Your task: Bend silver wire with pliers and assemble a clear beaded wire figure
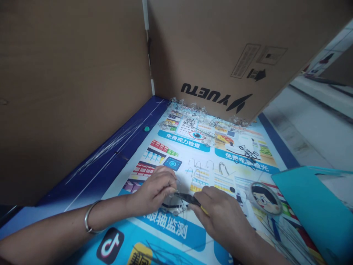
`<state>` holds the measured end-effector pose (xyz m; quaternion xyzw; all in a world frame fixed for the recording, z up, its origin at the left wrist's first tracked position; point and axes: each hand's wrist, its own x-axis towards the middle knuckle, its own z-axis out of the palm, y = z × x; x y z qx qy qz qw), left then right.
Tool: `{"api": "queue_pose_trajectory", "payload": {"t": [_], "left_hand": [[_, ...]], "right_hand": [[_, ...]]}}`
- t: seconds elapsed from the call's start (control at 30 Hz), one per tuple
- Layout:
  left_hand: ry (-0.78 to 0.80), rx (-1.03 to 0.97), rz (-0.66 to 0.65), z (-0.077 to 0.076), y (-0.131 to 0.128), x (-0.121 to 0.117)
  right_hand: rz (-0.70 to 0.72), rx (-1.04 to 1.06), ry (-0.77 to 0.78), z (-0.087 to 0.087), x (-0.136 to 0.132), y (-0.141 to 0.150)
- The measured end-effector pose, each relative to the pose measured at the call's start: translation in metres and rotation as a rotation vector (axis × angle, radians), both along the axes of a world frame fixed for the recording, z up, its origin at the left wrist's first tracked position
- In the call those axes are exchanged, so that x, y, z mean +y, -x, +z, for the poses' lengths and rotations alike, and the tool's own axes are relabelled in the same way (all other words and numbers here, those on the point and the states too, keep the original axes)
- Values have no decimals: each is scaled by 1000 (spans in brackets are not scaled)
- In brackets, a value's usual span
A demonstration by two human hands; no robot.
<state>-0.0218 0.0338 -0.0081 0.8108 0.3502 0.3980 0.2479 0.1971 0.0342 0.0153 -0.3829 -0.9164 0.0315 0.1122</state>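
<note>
Pinching a thin, curved wire (178, 182) between thumb and fingertips, the person's left hand (160, 188) is narrowed almost closed. The right hand (220, 211) is wrapped around pliers (189, 198) with dark, tapering metal jaws and a yellow-marked handle; their tips meet the wire just beside the left fingertips. A smooth, rounded metal bangle (87, 219) circles the left wrist.

Both hands work above a glossy printed sheet (187, 176) with blue banners and colourful drawings. Beyond them, slender U-shaped wires (195, 163) lie on it, with small dark rings (248, 151) farther right. A tangled, glinting row of wire pieces (193, 108) runs along the foot of a matte brown cardboard panel (209, 55) printed with black lettering. Long, straight, hair-thin strands (106, 147) lie on the dark blue border to the left, near a round green blob (146, 129). A flat, angular teal folder (309, 206) sits at right.
</note>
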Motion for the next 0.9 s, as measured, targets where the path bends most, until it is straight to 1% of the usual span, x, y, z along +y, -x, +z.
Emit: {"api": "queue_pose_trajectory", "payload": {"t": [0.2, 0.43, 0.67, 0.9], "left_hand": [[40, -32, 31, 0, 1, 1], [16, -52, 34, 1, 2, 0], [-79, -26, 38, 3, 2, -1], [-169, -1, 28, 0, 3, -3]], "right_hand": [[7, -7, -28, 0, 2, -2], [-3, 9, -85, -1, 0, -2], [-23, 18, -113, 0, -4, 0], [-30, 11, -131, 1, -6, 2]]}}
